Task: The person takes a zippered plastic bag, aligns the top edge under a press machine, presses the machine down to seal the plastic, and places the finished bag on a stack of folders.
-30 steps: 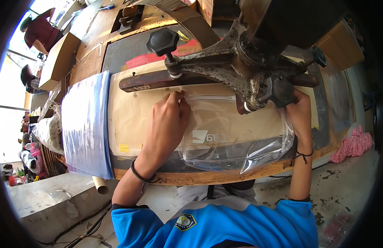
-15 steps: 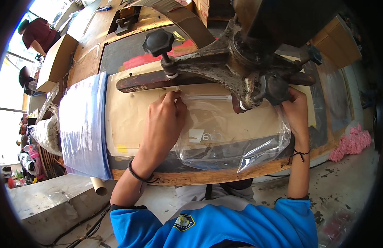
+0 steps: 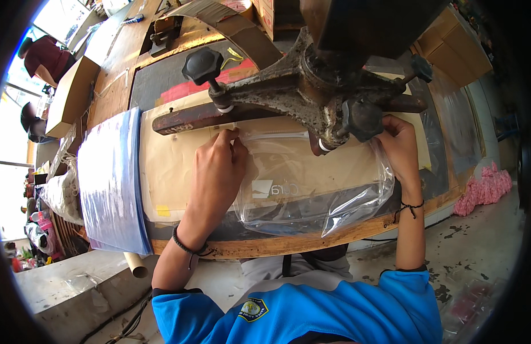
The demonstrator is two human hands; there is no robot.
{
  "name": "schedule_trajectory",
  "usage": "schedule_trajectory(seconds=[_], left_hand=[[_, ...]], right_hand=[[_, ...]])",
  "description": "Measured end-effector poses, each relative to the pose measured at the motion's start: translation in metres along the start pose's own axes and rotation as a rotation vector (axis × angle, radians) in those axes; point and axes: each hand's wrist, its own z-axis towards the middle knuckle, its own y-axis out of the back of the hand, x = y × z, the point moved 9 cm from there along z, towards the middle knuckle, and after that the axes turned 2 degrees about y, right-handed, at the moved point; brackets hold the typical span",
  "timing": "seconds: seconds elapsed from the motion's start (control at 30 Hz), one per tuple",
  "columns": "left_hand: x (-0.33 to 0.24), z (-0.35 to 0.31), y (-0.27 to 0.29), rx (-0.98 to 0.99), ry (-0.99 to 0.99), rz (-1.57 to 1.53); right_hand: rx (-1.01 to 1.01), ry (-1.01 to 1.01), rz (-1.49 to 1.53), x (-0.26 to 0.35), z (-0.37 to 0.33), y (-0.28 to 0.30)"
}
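Note:
A clear plastic bag (image 3: 311, 200) with faint white print lies on a tan sheet (image 3: 171, 155), its far edge beneath a machine press head (image 3: 282, 92). My left hand (image 3: 217, 175) pinches the bag's far left corner with thumb and fingers, close to the press's long metal bar (image 3: 185, 119). At the far right corner, my right hand (image 3: 400, 152) is closed on the bag's edge, its fingertips partly hidden behind a black knob (image 3: 362, 119). The front of the bag bulges loosely toward the wooden table edge (image 3: 265, 247).
A stack of bluish clear plastic sheets (image 3: 108, 183) hangs over the table's left end. Cardboard boxes (image 3: 73, 97) stand at the far left, with two people beyond. A curved cardboard strip (image 3: 231, 26) lies behind the press. Pink shredded material (image 3: 483, 189) sits at the right.
The whole view has shifted slightly, so the table and press appear a little further left. Both hands keep their grip at the bag's far corners, with no clear movement relative to the press.

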Motion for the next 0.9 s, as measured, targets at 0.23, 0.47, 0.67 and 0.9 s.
schedule_trajectory(seconds=[0.23,0.47,0.67,0.9], left_hand=[[0.0,0.0,-0.001,-0.001,-0.003,-0.006],[-0.001,0.0,-0.001,0.054,0.048,-0.041],[0.0,0.0,0.0,0.058,0.05,-0.044],[0.002,-0.001,0.001,0.005,0.022,-0.036]], right_hand=[[-0.005,-0.004,-0.029,-0.001,0.0,0.002],[0.001,0.011,-0.017,0.009,-0.003,-0.002],[0.008,0.025,-0.011,0.005,0.0,-0.002],[-0.004,0.005,-0.022,0.004,0.0,-0.002]])
